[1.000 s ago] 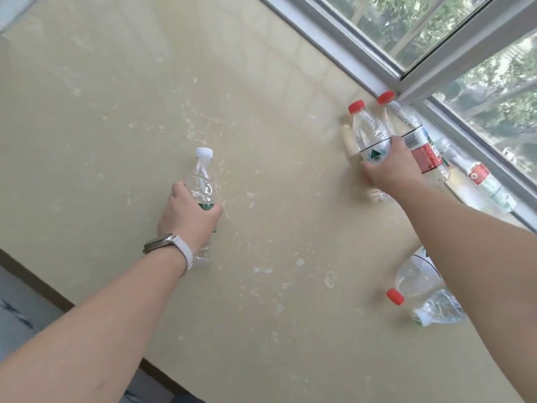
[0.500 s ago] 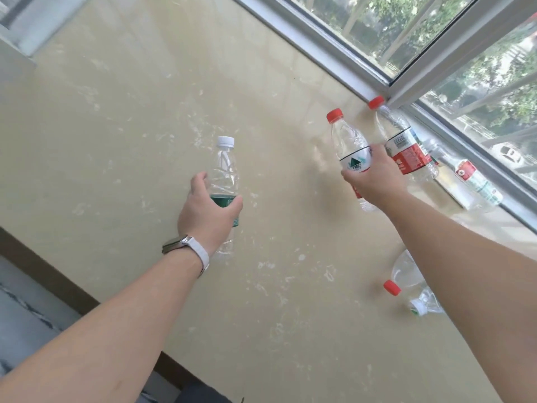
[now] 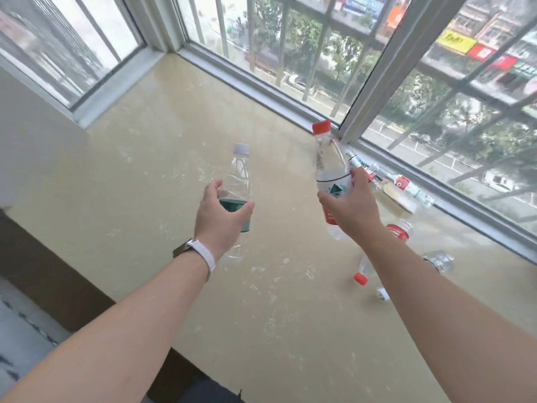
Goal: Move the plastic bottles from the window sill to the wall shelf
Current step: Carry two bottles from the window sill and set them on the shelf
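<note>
Head view: two bottles lifted clear of the window sill [image 3: 151, 158].
Left hand [image 3: 220, 216] clamped on the white-capped bottle [image 3: 239, 181] at its green label; right hand [image 3: 353, 207] clamped mid-body on the red-capped bottle [image 3: 329, 161]. Both look empty, so probably light, thin-walled and crushable; the labelled waist suits the grip.

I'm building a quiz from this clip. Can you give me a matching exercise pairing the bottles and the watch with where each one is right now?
Things:
1. white-capped bottle
2. red-capped bottle
3. wristwatch
4. red-labelled bottle

Places:
A. lying on the window sill by the window frame
B. held in the right hand
C. on the left wrist
D. held in the left hand

Pairs: 1-D, 2-B, 3-C, 4-A
</note>
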Tool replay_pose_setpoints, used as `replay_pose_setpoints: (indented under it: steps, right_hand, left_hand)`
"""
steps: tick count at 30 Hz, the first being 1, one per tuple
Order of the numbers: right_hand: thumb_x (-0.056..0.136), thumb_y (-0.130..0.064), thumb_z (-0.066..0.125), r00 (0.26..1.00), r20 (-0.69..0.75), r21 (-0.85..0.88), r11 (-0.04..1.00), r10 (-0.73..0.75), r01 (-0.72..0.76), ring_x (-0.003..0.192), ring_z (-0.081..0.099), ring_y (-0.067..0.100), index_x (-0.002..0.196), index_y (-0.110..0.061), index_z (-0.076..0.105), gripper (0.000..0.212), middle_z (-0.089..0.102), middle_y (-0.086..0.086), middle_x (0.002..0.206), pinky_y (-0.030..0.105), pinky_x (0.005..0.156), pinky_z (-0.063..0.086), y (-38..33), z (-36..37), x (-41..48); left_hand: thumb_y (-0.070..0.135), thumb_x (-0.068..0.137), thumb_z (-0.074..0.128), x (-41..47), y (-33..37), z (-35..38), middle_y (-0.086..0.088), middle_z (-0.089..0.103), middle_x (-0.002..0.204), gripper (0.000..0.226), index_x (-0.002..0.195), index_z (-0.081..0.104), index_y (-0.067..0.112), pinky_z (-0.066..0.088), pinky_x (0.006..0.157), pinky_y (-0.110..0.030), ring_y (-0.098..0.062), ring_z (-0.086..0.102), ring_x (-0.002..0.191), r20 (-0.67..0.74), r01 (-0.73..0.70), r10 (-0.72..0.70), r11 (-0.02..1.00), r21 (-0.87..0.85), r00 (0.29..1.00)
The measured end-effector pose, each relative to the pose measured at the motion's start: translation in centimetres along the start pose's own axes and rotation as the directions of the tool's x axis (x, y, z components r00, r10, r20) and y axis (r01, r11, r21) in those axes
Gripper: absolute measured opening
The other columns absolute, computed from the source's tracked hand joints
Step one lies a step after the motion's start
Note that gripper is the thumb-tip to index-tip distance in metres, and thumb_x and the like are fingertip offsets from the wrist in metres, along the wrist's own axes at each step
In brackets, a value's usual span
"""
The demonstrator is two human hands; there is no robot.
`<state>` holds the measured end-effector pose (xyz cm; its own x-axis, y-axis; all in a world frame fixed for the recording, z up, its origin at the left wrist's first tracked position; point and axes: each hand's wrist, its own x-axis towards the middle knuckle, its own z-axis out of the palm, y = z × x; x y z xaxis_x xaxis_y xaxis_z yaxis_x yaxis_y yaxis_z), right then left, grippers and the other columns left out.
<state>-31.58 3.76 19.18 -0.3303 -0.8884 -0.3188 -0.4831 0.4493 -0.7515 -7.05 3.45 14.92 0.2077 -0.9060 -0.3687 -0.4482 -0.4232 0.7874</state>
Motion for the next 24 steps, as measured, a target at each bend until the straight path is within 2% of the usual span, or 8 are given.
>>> replay_pose_setpoints:
  steps: [3,7,12,17,21,24]
  right_hand:
    - [0.082,-0.018,0.07,0.999,-0.016,0.062,0.997,-0.035,0.036,0.049,0.053,-0.006,0.12,-0.027,0.041,0.049,0.055,-0.014,0.086,0.004,0.045,0.037,-1.1,-2.5,-3.5]
    - [0.084,-0.017,0.071,0.995,-0.051,0.136,0.987,-0.085,0.091,0.045,0.052,-0.006,0.114,-0.028,0.04,0.045,0.055,-0.014,0.077,0.005,0.042,0.037,-2.7,-5.3,-7.5]
    - [0.083,-0.017,0.072,0.983,-0.092,0.22,0.96,-0.158,0.175,0.047,0.053,-0.006,0.118,-0.03,0.042,0.048,0.059,-0.013,0.078,0.005,0.045,0.04,-4.8,-7.7,-11.7]
    - [0.083,-0.017,0.074,0.97,-0.151,0.319,0.92,-0.188,0.228,0.055,0.057,-0.008,0.122,-0.028,0.045,0.05,0.061,-0.009,0.087,0.007,0.045,0.042,-6.5,-8.8,-15.2]
    - [0.08,-0.023,0.077,0.954,-0.212,0.318,0.908,-0.213,0.273,0.076,0.065,0.006,0.124,-0.028,0.047,0.053,0.064,-0.007,0.095,0.011,0.051,0.046,-7.9,-8.7,-17.4]
    - [0.079,-0.024,0.077,0.94,-0.267,0.33,0.896,-0.214,0.297,0.081,0.067,0.014,0.122,-0.029,0.048,0.052,0.065,-0.006,0.095,0.021,0.056,0.052,-9.3,-8.1,-19.0]
  left_hand:
    - [0.041,0.076,0.078,-2.9,2.8,-1.1,0.008,0.055,0.122,0.076,0.14,0.038,0.029,0.051,0.093,-0.037,-0.014,0.06,0.106,-0.003,-0.07,0.069,0.997,-0.034,0.998]
    - [0.039,0.076,0.079,-7.0,5.7,-2.7,0.009,0.056,0.124,0.072,0.136,0.041,0.03,0.052,0.093,-0.035,-0.011,0.062,0.105,0.006,-0.147,0.148,0.986,-0.079,0.989]
    - [0.035,0.077,0.079,-11.4,8.3,-4.8,0.011,0.056,0.125,0.069,0.135,0.041,0.032,0.052,0.091,-0.031,-0.005,0.061,0.104,0.015,-0.231,0.235,0.966,-0.119,0.972]
    - [0.035,0.077,0.08,-14.1,10.8,-7.5,0.011,0.055,0.125,0.072,0.137,0.041,0.032,0.053,0.093,-0.034,-0.007,0.061,0.106,-0.007,-0.305,0.308,0.939,-0.158,0.951]
    - [0.038,0.077,0.08,-15.1,12.0,-10.2,0.014,0.055,0.123,0.072,0.136,0.041,0.034,0.055,0.092,-0.036,-0.005,0.06,0.106,0.012,-0.367,0.377,0.909,-0.197,0.926]
    - [0.037,0.077,0.081,-15.1,12.5,-12.7,0.016,0.055,0.122,0.066,0.129,0.041,0.04,0.056,0.091,-0.037,-0.006,0.06,0.107,0.051,-0.426,0.447,0.876,-0.223,0.893]
